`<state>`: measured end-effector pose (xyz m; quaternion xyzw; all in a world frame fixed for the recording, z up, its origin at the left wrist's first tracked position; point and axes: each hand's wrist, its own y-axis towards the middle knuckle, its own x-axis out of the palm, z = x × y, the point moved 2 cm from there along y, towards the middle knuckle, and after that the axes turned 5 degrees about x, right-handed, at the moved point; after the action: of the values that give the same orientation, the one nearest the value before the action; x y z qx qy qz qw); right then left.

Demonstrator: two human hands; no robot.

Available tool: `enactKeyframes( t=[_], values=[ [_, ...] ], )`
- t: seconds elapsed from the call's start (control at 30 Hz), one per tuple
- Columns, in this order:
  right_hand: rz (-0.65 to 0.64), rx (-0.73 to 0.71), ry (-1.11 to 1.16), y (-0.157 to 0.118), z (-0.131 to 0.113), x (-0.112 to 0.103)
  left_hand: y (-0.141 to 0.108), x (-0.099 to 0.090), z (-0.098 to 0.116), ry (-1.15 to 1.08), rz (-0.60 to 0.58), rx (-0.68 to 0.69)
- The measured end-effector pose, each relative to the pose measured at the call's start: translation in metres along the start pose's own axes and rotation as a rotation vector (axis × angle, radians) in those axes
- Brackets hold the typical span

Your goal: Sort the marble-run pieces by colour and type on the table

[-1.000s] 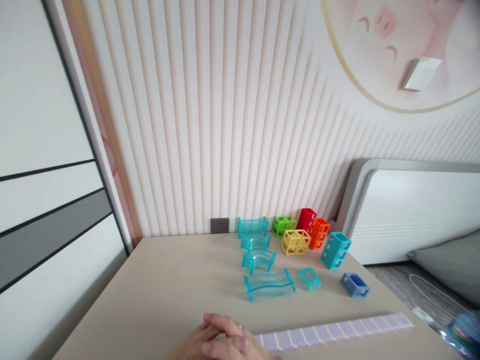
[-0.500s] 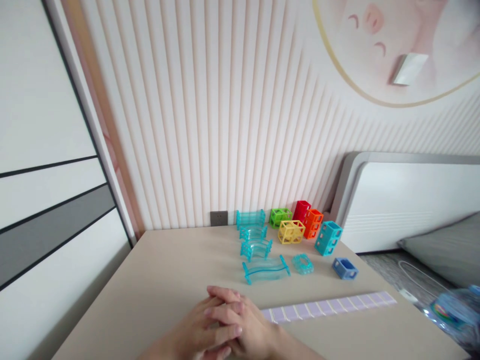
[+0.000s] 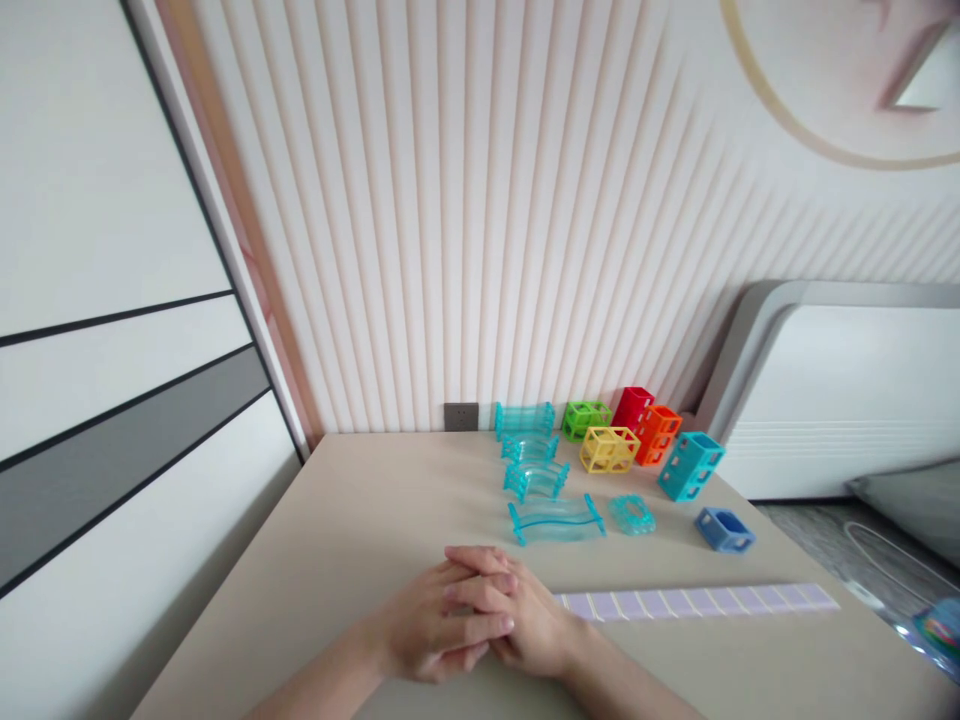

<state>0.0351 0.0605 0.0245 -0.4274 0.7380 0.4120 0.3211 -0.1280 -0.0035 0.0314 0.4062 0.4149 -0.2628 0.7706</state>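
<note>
My left hand [image 3: 431,620] and my right hand [image 3: 541,628] are clasped together at the near side of the table, fingers interlaced and closed. No object shows between them; the palms are hidden. Just right of my right hand lies a flat purple strip [image 3: 705,602] with pale cross lines. Beyond the hands, a clear teal track piece [image 3: 556,520] rests on the table. Behind it are a curved teal piece [image 3: 536,480], another curved one [image 3: 529,449] and a straight one [image 3: 525,419]. A teal ring-like piece [image 3: 633,515] sits to their right.
Open-frame blocks stand at the table's [image 3: 360,520] back right: green [image 3: 586,420], yellow [image 3: 609,450], red [image 3: 632,410], orange [image 3: 658,436] and teal [image 3: 690,467]. A small blue block [image 3: 724,530] lies nearer. A wall socket [image 3: 461,416] and a headboard [image 3: 862,390] border the table.
The camera view has turned left and slightly down, so the scene sits further right. My hands stay clasped, and the toy pieces have kept their places on the table.
</note>
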Motion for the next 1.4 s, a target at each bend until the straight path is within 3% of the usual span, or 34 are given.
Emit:
enactKeyframes(
  t=[0.13, 0.27, 0.33, 0.43, 0.6, 0.83, 0.97, 1.13, 1.27, 1.4],
  values=[
    [-0.005, 0.004, 0.032, -0.001, -0.001, -0.002, 0.000, 0.001, -0.002, -0.018, 0.066, -0.037],
    [-0.030, 0.021, 0.024, -0.001, -0.002, -0.005, 0.004, 0.001, -0.005, 0.031, 0.230, 0.218],
    [-0.037, 0.027, 0.029, -0.002, -0.003, -0.005, 0.007, 0.000, -0.006, 0.058, 0.283, 0.262],
    [-0.028, 0.024, 0.044, -0.002, -0.003, -0.005, 0.011, -0.003, -0.004, 0.068, 0.271, 0.260],
    [-0.008, 0.015, 0.077, 0.000, -0.003, -0.003, 0.013, -0.007, 0.000, 0.064, 0.283, 0.222],
    [-0.034, 0.034, 0.084, 0.001, -0.005, -0.006, 0.009, -0.004, -0.003, 0.069, 0.190, 0.188],
    [0.011, 0.043, 0.089, 0.000, -0.002, -0.005, 0.008, -0.005, -0.002, 0.053, 0.218, 0.200],
    [0.112, 0.001, 0.004, -0.004, 0.002, -0.005, 0.005, 0.002, -0.004, 0.242, 0.235, 0.156],
    [0.223, 0.004, -0.203, -0.005, 0.005, -0.019, -0.004, 0.003, -0.011, 0.329, 0.334, 0.078],
    [0.366, 0.228, -0.362, -0.012, 0.022, -0.053, -0.013, -0.006, -0.019, 0.259, 0.431, -0.132]
  ],
)
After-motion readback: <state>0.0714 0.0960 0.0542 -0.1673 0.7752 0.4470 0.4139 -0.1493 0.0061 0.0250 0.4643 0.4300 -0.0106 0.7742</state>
